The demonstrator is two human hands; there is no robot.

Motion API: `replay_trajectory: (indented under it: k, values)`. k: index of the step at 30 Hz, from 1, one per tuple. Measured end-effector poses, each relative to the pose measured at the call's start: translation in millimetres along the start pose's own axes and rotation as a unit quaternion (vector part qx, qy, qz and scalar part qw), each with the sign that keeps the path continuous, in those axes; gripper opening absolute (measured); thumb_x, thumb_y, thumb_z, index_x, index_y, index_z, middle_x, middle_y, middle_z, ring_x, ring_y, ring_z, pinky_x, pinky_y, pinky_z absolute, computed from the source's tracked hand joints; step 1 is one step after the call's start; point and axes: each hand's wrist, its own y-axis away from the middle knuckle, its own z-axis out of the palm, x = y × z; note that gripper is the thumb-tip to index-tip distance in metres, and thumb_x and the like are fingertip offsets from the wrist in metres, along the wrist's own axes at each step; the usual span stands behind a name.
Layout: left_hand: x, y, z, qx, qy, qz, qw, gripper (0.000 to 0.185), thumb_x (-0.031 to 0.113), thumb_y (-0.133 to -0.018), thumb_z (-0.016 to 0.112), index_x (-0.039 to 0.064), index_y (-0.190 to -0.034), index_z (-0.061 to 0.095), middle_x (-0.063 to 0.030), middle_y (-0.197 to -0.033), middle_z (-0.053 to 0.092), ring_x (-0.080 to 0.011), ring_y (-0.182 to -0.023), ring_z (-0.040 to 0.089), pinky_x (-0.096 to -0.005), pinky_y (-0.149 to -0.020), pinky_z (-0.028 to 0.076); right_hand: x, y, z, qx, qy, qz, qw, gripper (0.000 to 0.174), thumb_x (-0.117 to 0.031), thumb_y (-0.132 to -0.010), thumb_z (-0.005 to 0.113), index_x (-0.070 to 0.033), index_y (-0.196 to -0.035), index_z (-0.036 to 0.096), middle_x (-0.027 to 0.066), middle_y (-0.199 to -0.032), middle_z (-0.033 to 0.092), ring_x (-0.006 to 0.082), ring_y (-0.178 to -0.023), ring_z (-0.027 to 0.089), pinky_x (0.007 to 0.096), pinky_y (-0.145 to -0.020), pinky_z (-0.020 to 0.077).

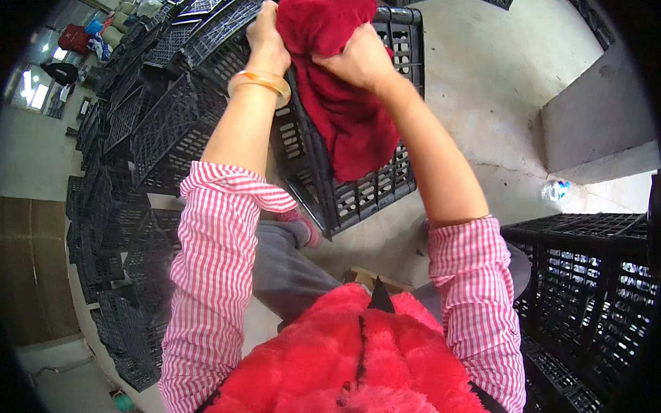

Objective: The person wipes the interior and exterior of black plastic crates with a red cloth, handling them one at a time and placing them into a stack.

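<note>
A dark red plush cloth [360, 134] is bunched between my hands and hangs down over a black plastic crate [414, 62]. My right hand [357, 60] is closed in a fist around a fold of the cloth. At the cloth's left edge, my left hand [268, 38] grips it too, its fingers partly hidden. A pale orange bangle [261, 81] circles my left wrist. The crate's slotted side and near rim show below the cloth, on the concrete floor between my legs and the cloth. What the crate holds is hidden by the cloth.
Stacks of black plastic crates [169, 130] crowd the left side. More crates [584, 292] stand close at my right. A concrete pillar [601, 117] rises at the right, with a plastic bottle [555, 191] on the floor near it. Several bags [74, 38] lie at the far left.
</note>
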Motion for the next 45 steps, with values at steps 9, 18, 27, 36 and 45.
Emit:
replay_trajectory:
  k: [9, 18, 27, 36, 45]
  values:
    - [1.9, -79.4, -11.8, 0.134, -0.187, -0.042, 0.972, 0.028, 0.018, -0.064, 0.065, 0.004, -0.087, 0.056, -0.0111, -0.102, 0.054, -0.0209, -0.084, 0.052, -0.0357, -0.077, 0.044, -97.9, 274.5, 67.9, -0.194, -0.159, 0.075, 0.965, 0.046, -0.020, -0.067, 0.059, -0.009, -0.111, 0.056, 0.0145, -0.114, 0.056, 0.0342, -0.109, 0.049, 0.0468, -0.093, 0.0387]
    - [-3.5, -45.1, 13.0, 0.129, -0.149, 0.017, 0.980, 0.039, 0.022, -0.065, 0.062, -0.008, -0.090, 0.056, -0.0175, -0.103, 0.057, -0.0209, -0.092, 0.051, -0.0328, -0.085, 0.039, -4.3, 222.4, -30.6, -0.128, -0.284, 0.237, 0.920, 0.037, -0.019, -0.063, 0.064, -0.008, -0.098, 0.061, 0.0128, -0.106, 0.059, 0.0314, -0.108, 0.050, 0.0394, -0.095, 0.0380]
    - [-14.1, -38.6, 26.0, 0.130, -0.197, 0.024, 0.971, 0.038, 0.022, -0.064, 0.063, -0.008, -0.086, 0.058, -0.0147, -0.096, 0.058, -0.0197, -0.087, 0.052, -0.0318, -0.080, 0.041, 83.5, -20.1, -18.4, 0.006, 0.168, 0.106, 0.980, 0.039, -0.036, -0.072, 0.065, -0.004, -0.094, 0.062, 0.0156, -0.085, 0.063, 0.0287, -0.081, 0.061, 0.0382, -0.074, 0.0479]
    - [-1.4, -92.6, -14.6, 0.170, -0.117, -0.028, 0.978, 0.023, 0.015, -0.064, 0.062, 0.000, -0.080, 0.057, -0.0098, -0.089, 0.056, -0.0187, -0.078, 0.054, -0.0328, -0.068, 0.046, 5.9, 216.1, 31.7, -0.072, -0.089, 0.100, 0.988, 0.045, -0.027, -0.063, 0.066, -0.011, -0.104, 0.058, 0.0139, -0.108, 0.057, 0.0334, -0.101, 0.052, 0.0430, -0.087, 0.0417]
    - [10.9, -59.3, -27.4, 0.162, -0.203, 0.006, 0.966, 0.045, 0.022, -0.065, 0.061, -0.007, -0.099, 0.056, -0.0153, -0.111, 0.053, -0.0217, -0.095, 0.051, -0.0340, -0.083, 0.042, 5.0, 275.3, 9.6, -0.037, -0.467, 0.269, 0.842, 0.047, -0.017, -0.067, 0.062, -0.005, -0.112, 0.055, 0.0133, -0.116, 0.055, 0.0267, -0.113, 0.048, 0.0371, -0.099, 0.0343]
